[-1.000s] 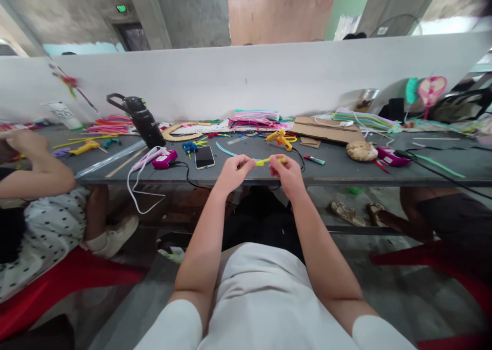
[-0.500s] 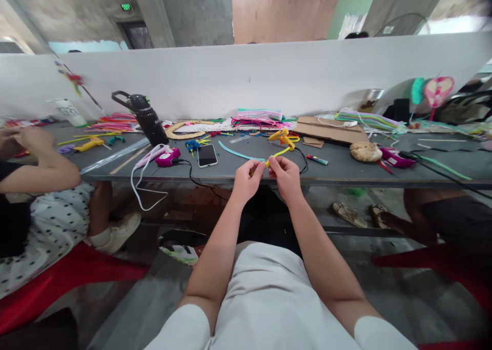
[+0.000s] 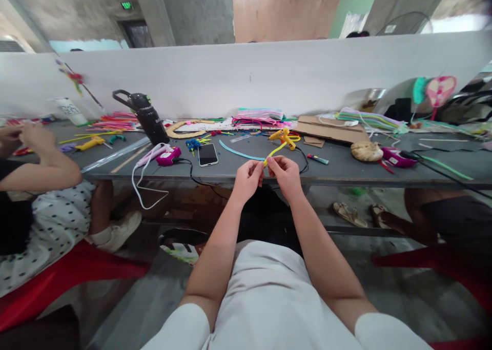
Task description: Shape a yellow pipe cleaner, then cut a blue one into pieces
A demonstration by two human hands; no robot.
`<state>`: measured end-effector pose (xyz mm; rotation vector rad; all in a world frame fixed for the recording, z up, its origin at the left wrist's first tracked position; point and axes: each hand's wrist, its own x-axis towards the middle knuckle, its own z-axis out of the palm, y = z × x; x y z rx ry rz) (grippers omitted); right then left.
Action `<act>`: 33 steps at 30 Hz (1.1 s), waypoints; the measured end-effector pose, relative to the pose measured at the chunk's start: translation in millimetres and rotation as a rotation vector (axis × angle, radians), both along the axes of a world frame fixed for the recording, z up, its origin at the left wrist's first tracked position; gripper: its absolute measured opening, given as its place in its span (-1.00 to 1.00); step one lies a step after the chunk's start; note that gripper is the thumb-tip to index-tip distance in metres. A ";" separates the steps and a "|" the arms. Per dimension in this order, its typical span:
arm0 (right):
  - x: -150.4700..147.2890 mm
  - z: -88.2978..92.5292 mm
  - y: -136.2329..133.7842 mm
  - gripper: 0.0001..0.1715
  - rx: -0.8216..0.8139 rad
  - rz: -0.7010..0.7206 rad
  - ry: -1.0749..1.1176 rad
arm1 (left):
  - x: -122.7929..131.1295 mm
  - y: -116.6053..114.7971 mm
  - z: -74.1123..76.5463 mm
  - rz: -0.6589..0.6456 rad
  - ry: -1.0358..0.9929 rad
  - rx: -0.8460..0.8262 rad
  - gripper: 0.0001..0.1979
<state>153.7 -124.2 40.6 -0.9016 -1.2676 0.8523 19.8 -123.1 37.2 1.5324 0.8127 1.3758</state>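
A yellow pipe cleaner (image 3: 278, 149) is pinched between the fingertips of both hands, just over the table's front edge. My left hand (image 3: 248, 179) grips its lower end, most of which the fingers cover. Close beside it, my right hand (image 3: 285, 177) pinches the strip, and the free end slants up and to the right. Behind my hands a light blue pipe cleaner (image 3: 239, 153) curves across the table; its near end reaches my fingers, and I cannot tell whether it touches them. Just beyond the yellow tip lies a yellow-orange glue gun (image 3: 283, 136).
Left of my hands lie a phone (image 3: 208, 156), a purple box (image 3: 168, 157) with cords and a black bottle (image 3: 148, 118). To the right are a small tube (image 3: 318, 159), cardboard (image 3: 332, 129) and a round tan object (image 3: 366, 151). A co-worker's arm (image 3: 46, 160) rests at far left.
The yellow pipe cleaner's free end has swung slightly left and now stands at a steeper slant. Both hands stay almost in place, still pinching it.
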 end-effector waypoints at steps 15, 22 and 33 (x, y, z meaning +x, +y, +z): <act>12.1 3.6 -1.2 -0.73 0.182 -0.011 -0.470 | -8.6 -0.7 -0.8 -0.001 0.140 0.001 -0.69; 16.8 6.7 -3.3 -0.78 0.194 0.010 -0.597 | -9.7 0.7 -4.2 -0.005 0.170 -0.013 -0.68; 17.1 5.3 -1.1 -0.75 0.138 0.060 -0.519 | -10.4 -2.4 -4.2 -0.020 0.116 -0.035 -0.68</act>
